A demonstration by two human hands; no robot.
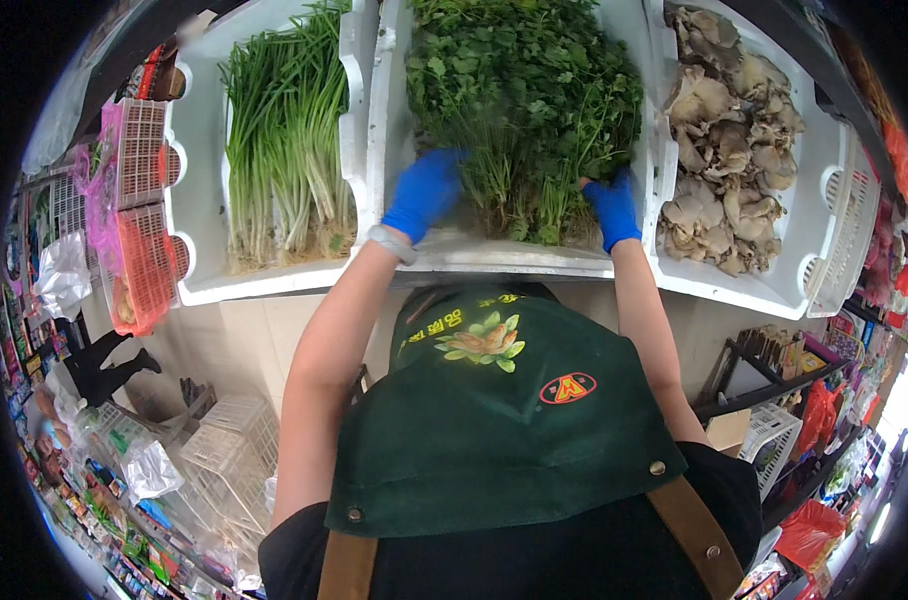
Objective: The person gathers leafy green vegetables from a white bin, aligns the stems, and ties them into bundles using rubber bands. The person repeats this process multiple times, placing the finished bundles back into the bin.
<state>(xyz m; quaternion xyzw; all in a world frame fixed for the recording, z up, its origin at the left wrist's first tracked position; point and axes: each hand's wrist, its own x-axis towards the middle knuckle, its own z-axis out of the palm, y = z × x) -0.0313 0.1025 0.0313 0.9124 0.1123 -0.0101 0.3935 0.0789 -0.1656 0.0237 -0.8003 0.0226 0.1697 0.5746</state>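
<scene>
Leafy green herbs, apparently coriander [529,82], lie heaped in the middle white foam box [514,259], leaves away from me and stems and roots towards me. My left hand [427,191], in a blue glove, is at the left edge of the bunches, its fingers blurred. At their right edge is my right hand [615,210], also gloved in blue. Its thumb is at the stems with a bare tip showing, and leaves partly hide the other fingers. Whether either hand grips any stems is unclear.
Spring onions [292,150] fill the left foam box [266,281]; oyster mushrooms [724,150] lie in the right one [791,292]. Plastic baskets [140,150] stand at far left. Behind me are stacked crates [232,450] and a black-framed rack [776,382]. A person's legs [112,367] show at left.
</scene>
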